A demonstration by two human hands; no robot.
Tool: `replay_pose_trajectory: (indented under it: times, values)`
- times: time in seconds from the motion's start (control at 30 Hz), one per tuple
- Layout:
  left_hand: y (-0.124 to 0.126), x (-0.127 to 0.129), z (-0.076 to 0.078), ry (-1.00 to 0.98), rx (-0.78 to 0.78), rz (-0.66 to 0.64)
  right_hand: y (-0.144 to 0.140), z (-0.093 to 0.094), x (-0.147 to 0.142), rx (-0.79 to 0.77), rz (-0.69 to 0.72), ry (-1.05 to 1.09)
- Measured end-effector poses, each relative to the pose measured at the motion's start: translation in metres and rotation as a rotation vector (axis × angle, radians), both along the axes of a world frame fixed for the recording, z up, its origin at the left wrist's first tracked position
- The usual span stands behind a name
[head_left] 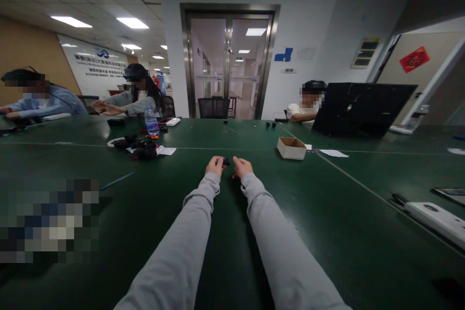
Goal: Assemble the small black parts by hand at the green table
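Both my arms in grey sleeves stretch out over the dark green table (327, 213). My left hand (215, 165) and my right hand (241, 167) meet at the fingertips around a small black object (225, 162), held just above the table top. The object is too small to tell what it is. My fingers are curled in on it from both sides.
A small open cardboard box (291, 148) sits to the right of my hands. A pile of black parts with a white cable (140, 148) and a water bottle (151, 121) lie to the left. A black laptop (359, 108) and three seated people are further off. White devices (438, 218) lie at right.
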State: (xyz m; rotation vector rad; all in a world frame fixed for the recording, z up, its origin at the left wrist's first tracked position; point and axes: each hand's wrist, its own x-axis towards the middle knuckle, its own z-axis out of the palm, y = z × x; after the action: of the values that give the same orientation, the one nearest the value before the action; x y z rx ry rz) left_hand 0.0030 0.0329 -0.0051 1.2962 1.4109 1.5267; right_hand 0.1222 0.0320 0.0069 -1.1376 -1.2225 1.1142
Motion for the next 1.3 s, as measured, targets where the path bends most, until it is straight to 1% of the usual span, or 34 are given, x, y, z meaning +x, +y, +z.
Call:
replay_pose_trajectory:
  times: [0.07, 0.13, 0.3, 0.37, 0.43, 0.57, 0.7, 0.9, 1.07, 1.3]
  values:
    - [0.002, 0.001, 0.001, -0.019, -0.013, 0.011, -0.001, -0.003, -0.004, -0.001, -0.027, 0.048]
    - [0.003, 0.004, 0.004, -0.05, -0.042, 0.007, -0.002, -0.003, -0.003, 0.014, -0.005, 0.081]
    - [-0.004, 0.019, 0.018, -0.289, -0.192, -0.047, -0.006, 0.002, 0.002, -0.009, 0.162, 0.125]
    - [-0.008, 0.02, 0.021, -0.351, -0.205, -0.068, -0.007, 0.004, 0.003, 0.004, 0.209, 0.103]
    - [-0.012, 0.018, 0.022, -0.376, -0.198, -0.097, -0.007, 0.004, 0.002, 0.016, 0.233, 0.077]
    - [-0.015, 0.005, 0.02, -0.412, -0.194, -0.155, -0.006, 0.005, -0.004, -0.002, 0.23, 0.064]
    - [-0.015, -0.001, 0.019, -0.395, -0.195, -0.16, -0.006, 0.004, -0.006, -0.001, 0.236, 0.048]
    - [-0.019, -0.002, 0.019, -0.285, -0.146, -0.128, -0.003, -0.002, 0.002, 0.052, 0.252, 0.081]
    - [-0.019, -0.005, 0.017, -0.263, -0.121, -0.122, -0.002, -0.003, 0.005, 0.012, 0.266, 0.126]
    - [-0.016, -0.006, 0.013, -0.217, -0.082, -0.112, -0.003, -0.003, 0.007, -0.005, 0.272, 0.167]
